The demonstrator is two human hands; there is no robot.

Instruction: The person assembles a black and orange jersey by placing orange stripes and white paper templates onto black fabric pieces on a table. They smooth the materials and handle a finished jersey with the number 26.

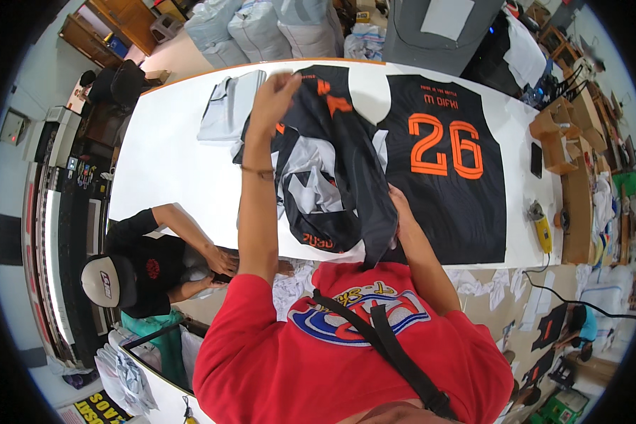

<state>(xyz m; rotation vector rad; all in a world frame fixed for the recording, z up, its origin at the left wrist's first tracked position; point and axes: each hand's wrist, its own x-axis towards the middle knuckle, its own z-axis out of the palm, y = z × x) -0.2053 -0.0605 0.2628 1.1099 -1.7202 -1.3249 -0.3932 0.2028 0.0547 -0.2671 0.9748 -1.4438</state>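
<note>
A black jersey panel with orange print hangs lifted and folded between my two hands. My left hand is raised at its far end, fingers closed at the cloth's edge and slightly blurred. Lower and nearer to me, my right hand grips its near right edge, the fingers partly hidden by the fabric. Beneath it lies a heap of black jersey pieces, with a pale grey inner side turned up. Flat to the right is another black jersey panel with large orange numerals.
Folded grey fabric lies at the white table's far left. Along the right side are a phone, a yellow corded power tool and cardboard boxes. A capped person sits at the left, hands near the table's edge.
</note>
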